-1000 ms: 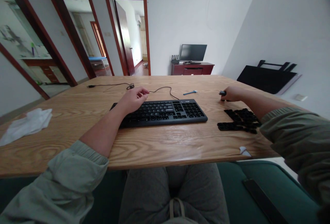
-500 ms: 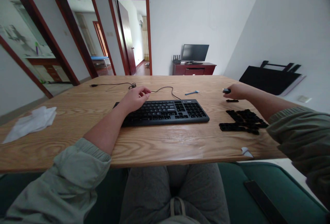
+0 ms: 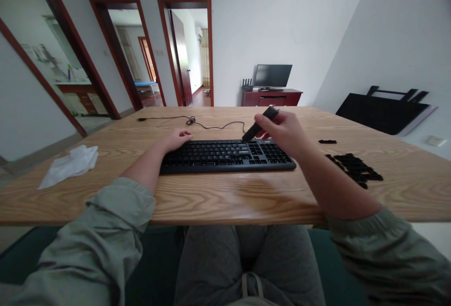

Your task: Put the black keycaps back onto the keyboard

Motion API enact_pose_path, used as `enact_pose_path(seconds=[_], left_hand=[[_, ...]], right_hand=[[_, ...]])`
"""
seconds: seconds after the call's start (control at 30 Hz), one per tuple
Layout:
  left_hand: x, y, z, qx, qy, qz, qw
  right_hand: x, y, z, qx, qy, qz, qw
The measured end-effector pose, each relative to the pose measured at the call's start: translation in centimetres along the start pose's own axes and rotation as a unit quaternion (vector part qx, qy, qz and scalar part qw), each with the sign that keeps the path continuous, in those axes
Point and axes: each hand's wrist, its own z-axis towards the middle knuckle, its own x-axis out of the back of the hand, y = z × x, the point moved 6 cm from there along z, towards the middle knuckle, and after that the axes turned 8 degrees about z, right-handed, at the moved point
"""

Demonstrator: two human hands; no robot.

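Observation:
A black keyboard (image 3: 225,155) lies on the wooden table (image 3: 211,193) in front of me. My left hand (image 3: 177,138) rests on the keyboard's far left edge, fingers curled. Above the keyboard's right half, my right hand (image 3: 282,130) holds a long black keycap (image 3: 259,125), tilted with its lower end pointing down at the keys. A heap of loose black keycaps (image 3: 354,167) lies to the right of the keyboard, with a single long keycap (image 3: 327,141) just beyond it.
The keyboard's black cable (image 3: 190,120) runs across the far part of the table. A white cloth (image 3: 72,165) lies at the left. A folded black table (image 3: 384,111) leans on the right wall. Doorways and a TV cabinet (image 3: 271,95) stand behind.
My right hand has carried the black keycap from the far right of the table leftward to above the keyboard. The view has shifted right. My left hand stays at the keyboard.

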Motion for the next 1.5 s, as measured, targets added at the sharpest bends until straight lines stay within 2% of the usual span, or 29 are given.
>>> enact_pose_path(seconds=[0.1,0.17,0.33,0.4,0.5,0.63,0.73,0.93,1.27,1.5], left_hand=[[-0.7,1.6,-0.3,-0.027,-0.041,0.047,0.998],[-0.8,2.0,-0.4,-0.035,-0.057,0.072,0.995],[-0.4,2.1,-0.6,-0.029,-0.051,0.085,0.995],[-0.4,3.0,-1.0,-0.021,-0.062,0.083,0.994],[-0.5,6.4,-2.2,-0.054,-0.074,0.066,0.994],[-1.1,12.6,-4.4,-0.182,-0.086,0.054,0.978],[-1.6,15.1,-5.4,-0.228,-0.080,0.044,0.969],[-2.6,15.0,-5.3,-0.240,-0.075,0.043,0.967],[-2.9,14.3,-4.9,-0.222,-0.070,0.064,0.970],[-3.5,14.3,-5.0,-0.229,-0.090,0.070,0.967]], right_hand=[[-3.4,0.7,-1.2,-0.004,-0.016,-0.033,0.999],[-4.4,1.4,-1.4,0.000,-0.027,-0.055,0.998],[-4.3,2.2,-1.6,0.022,-0.021,-0.049,0.998],[-4.2,2.2,-1.8,0.036,-0.023,-0.073,0.996],[-4.3,1.8,-1.9,0.054,-0.035,-0.108,0.992],[-4.2,1.5,-1.9,0.067,-0.032,-0.103,0.992],[-4.2,1.3,-1.9,0.083,-0.023,-0.089,0.992],[-4.5,1.5,-2.0,0.097,-0.029,-0.088,0.991],[-4.6,1.6,-2.0,0.099,-0.031,-0.085,0.991],[-4.7,1.5,-2.1,0.087,-0.048,-0.085,0.991]])
